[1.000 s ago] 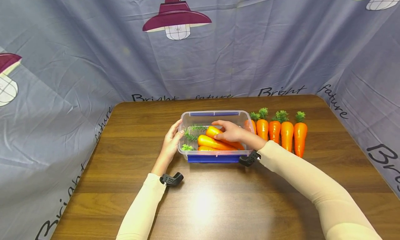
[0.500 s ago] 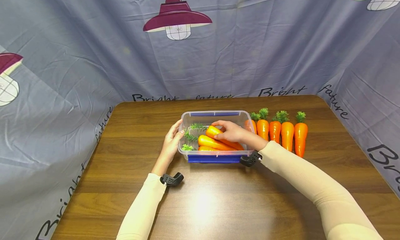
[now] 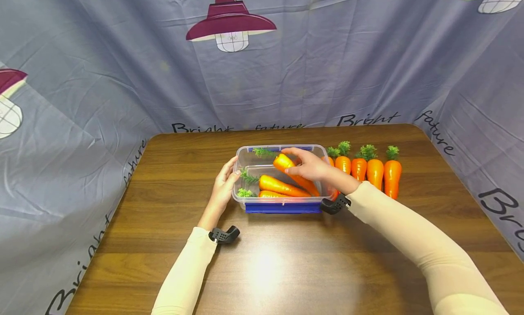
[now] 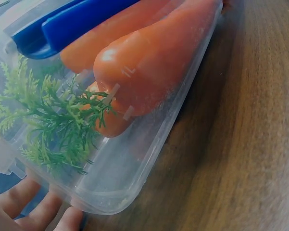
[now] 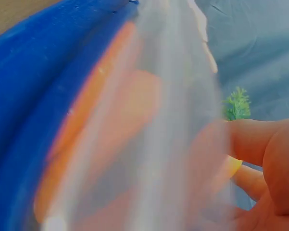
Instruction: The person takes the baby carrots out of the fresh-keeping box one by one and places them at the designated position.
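A clear plastic food container (image 3: 282, 207) with blue clips stands at the middle of the table. My left hand (image 3: 224, 183) holds its left end, the thumb over the rim and the other fingers along the outside wall. Inside, my right hand (image 3: 309, 165) grips an orange toy carrot (image 3: 281, 161) near its thick end. That carrot is tilted, with its green top (image 3: 262, 152) raised by the back rim and its tip low at the right. Two more carrots lie below it, a middle one (image 3: 278, 185) and a front one (image 3: 270, 194), tops to the left.
Right of the container several carrots stand in a row on the wooden table (image 3: 184, 169), among them the outermost carrot (image 3: 392, 176). My right forearm passes over their lower ends. A grey-blue curtain (image 3: 286, 78) hangs behind the table.
My right hand has lifted the thick end of the carrot up and toward the back of the container. The left hand and the container have stayed put.
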Action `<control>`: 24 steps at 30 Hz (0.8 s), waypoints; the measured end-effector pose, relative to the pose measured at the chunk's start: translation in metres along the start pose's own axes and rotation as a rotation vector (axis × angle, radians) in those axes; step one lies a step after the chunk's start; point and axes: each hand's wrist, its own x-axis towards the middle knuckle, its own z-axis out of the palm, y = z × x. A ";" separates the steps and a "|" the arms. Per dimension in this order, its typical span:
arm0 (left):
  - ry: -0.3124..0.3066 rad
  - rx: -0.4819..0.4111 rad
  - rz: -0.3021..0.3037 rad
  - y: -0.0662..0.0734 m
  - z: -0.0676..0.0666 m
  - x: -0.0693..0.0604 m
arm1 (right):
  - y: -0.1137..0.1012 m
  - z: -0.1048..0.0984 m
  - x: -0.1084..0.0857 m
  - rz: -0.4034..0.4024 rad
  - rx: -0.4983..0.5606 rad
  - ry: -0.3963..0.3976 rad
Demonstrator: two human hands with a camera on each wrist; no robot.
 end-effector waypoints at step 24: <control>0.000 0.019 -0.001 -0.001 0.000 0.001 | 0.000 -0.067 -0.039 0.102 0.337 0.104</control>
